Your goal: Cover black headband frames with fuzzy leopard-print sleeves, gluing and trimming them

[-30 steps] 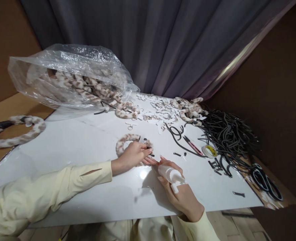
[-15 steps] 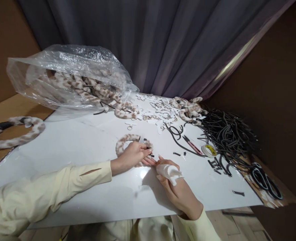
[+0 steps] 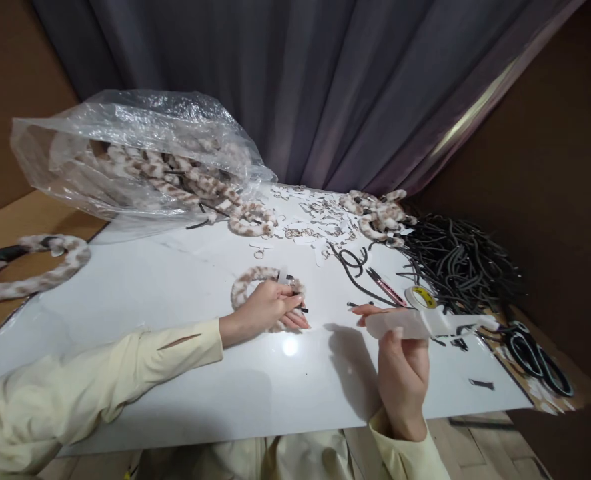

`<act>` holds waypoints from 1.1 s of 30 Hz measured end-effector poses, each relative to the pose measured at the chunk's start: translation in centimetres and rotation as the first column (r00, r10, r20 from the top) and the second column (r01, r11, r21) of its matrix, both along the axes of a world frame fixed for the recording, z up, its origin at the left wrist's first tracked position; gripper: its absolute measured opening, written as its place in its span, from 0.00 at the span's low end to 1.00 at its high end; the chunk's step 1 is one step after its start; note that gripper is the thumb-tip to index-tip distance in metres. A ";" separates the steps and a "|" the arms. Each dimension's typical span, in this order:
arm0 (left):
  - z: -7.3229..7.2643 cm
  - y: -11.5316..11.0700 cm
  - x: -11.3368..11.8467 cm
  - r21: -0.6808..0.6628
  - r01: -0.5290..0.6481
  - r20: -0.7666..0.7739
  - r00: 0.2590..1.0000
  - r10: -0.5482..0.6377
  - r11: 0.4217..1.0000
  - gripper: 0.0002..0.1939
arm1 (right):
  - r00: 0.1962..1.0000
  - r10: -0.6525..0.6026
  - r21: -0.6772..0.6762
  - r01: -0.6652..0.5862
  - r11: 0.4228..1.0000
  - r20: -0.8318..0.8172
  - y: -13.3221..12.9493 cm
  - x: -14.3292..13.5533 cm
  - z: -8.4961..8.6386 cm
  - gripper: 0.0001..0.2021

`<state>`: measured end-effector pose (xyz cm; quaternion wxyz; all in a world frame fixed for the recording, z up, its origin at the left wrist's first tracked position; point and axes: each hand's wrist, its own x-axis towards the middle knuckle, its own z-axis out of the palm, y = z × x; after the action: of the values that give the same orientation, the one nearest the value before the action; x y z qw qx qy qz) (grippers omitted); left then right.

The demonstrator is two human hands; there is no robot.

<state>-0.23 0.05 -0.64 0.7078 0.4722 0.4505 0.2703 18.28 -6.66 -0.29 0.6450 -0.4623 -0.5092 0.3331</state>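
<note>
At the far left a furry spotted ring (image 3: 30,267) lies off the edge of the white tabletop (image 3: 175,373), and a clear plastic bag (image 3: 125,153) of more such rings sits behind. Near the middle, the left hand (image 3: 270,308) presses on a spotted hoop (image 3: 252,280) lying flat on the tabletop, its grip pinched on the hoop's end. Right of it, the right hand (image 3: 403,363) is raised, its grip clenched around a white squeeze bottle (image 3: 415,325) lying sideways, nozzle pointing right. Beyond lie a tape roll (image 3: 420,297) and a heap of black cords (image 3: 460,263).

We see the left hand (image 3: 270,308) pressing a furry leopard-print ring (image 3: 255,283) on the white counter (image 3: 175,373), while the right hand (image 3: 403,363) holds a white bottle (image 3: 415,323) sideways above it.
</note>
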 end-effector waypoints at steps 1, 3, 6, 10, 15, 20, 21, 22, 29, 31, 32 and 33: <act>0.1 0.0 0.0 -0.004 0.001 0.010 1.000 -0.001 1.000 0.16 | 0.999 -0.013 -0.014 0.013 1.000 -0.038 0.1 0.3 0.1 0.07; 0.2 0.0 -0.1 -0.010 0.006 0.034 0.999 -0.005 1.000 0.17 | 0.994 -0.012 -0.064 0.005 0.998 -0.110 0.2 0.9 0.2 0.09; 0.2 0.1 -0.4 -0.002 0.028 0.071 0.997 -0.028 1.000 0.20 | 0.986 -0.030 -0.092 0.015 0.996 -0.165 0.1 2.2 0.2 0.09; 0.3 0.2 -0.6 0.019 0.070 0.085 0.994 -0.071 0.997 0.21 | 0.972 -0.149 -0.015 0.149 0.989 -0.181 0.1 3.6 0.5 0.08; 0.5 0.3 -0.7 0.020 0.097 0.082 0.992 -0.098 0.995 0.20 | 0.989 -0.014 0.058 0.023 0.998 -0.148 -0.4 3.5 0.6 0.07; 0.3 0.4 -0.7 0.041 0.113 0.061 0.992 -0.115 0.993 0.19 | 0.948 0.275 -0.079 -0.265 0.961 0.161 -1.8 1.2 -1.2 0.11; 0.3 0.3 -0.7 0.047 0.116 0.060 0.991 -0.119 0.992 0.19 | 0.916 0.320 -0.111 -0.301 0.947 0.241 -2.0 0.8 -1.6 0.13; 0.3 0.3 -0.7 0.052 0.121 0.059 0.991 -0.124 0.991 0.18 | 0.880 0.353 -0.132 -0.328 0.935 0.317 -2.1 0.5 -1.9 0.14; 0.4 0.3 -0.6 0.055 0.122 0.049 0.991 -0.125 0.991 0.15 | 0.673 0.363 -0.128 -0.373 0.919 0.644 -1.4 0.0 -1.8 0.15; 0.4 0.2 -0.5 0.055 0.125 0.045 0.991 -0.128 0.991 0.15 | 0.623 0.346 -0.127 -0.368 0.921 0.702 -1.1 -0.1 -1.6 0.13; 0.4 0.2 -0.5 0.055 0.126 0.045 0.991 -0.129 0.990 0.14 | 0.600 0.338 -0.129 -0.363 0.923 0.725 -1.0 -0.2 -1.5 0.12; 0.4 0.1 -0.5 0.056 0.125 0.045 0.991 -0.128 0.991 0.14 | 0.579 0.330 -0.129 -0.360 0.924 0.746 -1.0 -0.3 -1.5 0.11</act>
<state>-0.78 0.17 -0.27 0.7215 0.5117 0.3951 0.2480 18.02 -7.64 -1.77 0.3049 -0.4386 -0.8163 0.2198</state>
